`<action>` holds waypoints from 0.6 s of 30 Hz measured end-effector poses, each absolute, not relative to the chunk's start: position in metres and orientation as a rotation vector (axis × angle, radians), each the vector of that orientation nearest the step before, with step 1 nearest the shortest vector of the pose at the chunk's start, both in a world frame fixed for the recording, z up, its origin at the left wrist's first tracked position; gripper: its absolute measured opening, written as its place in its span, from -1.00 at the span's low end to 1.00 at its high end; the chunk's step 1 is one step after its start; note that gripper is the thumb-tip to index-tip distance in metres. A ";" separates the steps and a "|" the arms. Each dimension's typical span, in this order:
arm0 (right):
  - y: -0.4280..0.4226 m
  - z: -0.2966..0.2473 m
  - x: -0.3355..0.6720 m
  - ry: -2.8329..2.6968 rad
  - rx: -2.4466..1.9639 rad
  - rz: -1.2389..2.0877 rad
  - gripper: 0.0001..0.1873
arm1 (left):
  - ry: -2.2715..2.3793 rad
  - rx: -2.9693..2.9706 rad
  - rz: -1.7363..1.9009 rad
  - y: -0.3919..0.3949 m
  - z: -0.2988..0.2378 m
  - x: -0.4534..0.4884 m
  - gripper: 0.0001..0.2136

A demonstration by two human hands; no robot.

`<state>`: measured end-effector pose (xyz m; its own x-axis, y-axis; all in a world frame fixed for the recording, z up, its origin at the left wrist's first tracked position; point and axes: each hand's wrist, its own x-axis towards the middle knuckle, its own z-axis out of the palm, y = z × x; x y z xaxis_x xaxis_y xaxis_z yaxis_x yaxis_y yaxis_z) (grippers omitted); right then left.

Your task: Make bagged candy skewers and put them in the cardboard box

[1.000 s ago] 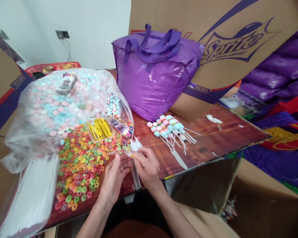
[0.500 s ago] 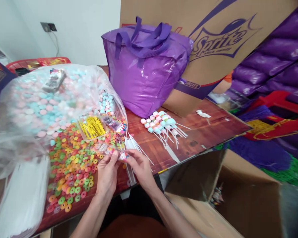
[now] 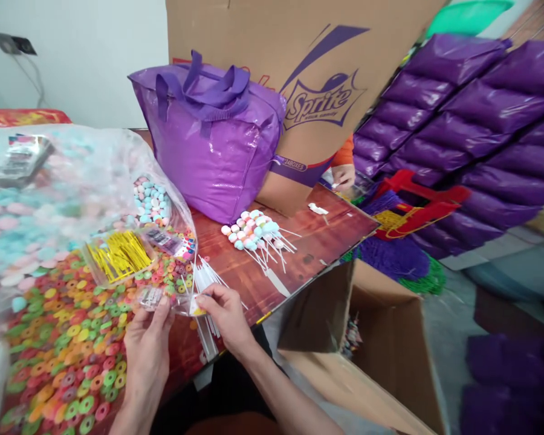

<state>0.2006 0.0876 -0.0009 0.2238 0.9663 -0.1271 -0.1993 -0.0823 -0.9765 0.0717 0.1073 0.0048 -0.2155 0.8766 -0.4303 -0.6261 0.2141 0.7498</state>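
Observation:
Between my hands is a small clear plastic bag (image 3: 181, 304) with printed patches. My left hand (image 3: 147, 347) pinches it between thumb and fingers, and my right hand (image 3: 224, 317) grips its other end. Whether anything is inside the bag is hard to make out. Loose ring candies (image 3: 72, 350) in many colours spread beside my left hand. A clear tray of yellow twist ties (image 3: 120, 257) stands just beyond it, next to a stack of printed bags (image 3: 165, 241). White sticks (image 3: 208, 275) lie behind my right hand.
Pastel candies on sticks (image 3: 258, 232) are piled near a purple bag (image 3: 208, 157). A big plastic bag of pastel candies (image 3: 72, 157) fills the left. Below the table's right edge stands an open carton (image 3: 390, 338). Another person's hand (image 3: 343, 176) shows behind the large carton (image 3: 317, 72).
The view has swung to the right, bringing another person's hand into sight. My hands have drawn apart, stretching the small bag out between them.

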 end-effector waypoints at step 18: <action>0.122 0.040 0.337 -1.252 -2.160 -0.402 -0.77 | 1.107 0.220 1.475 0.117 0.002 0.059 -0.76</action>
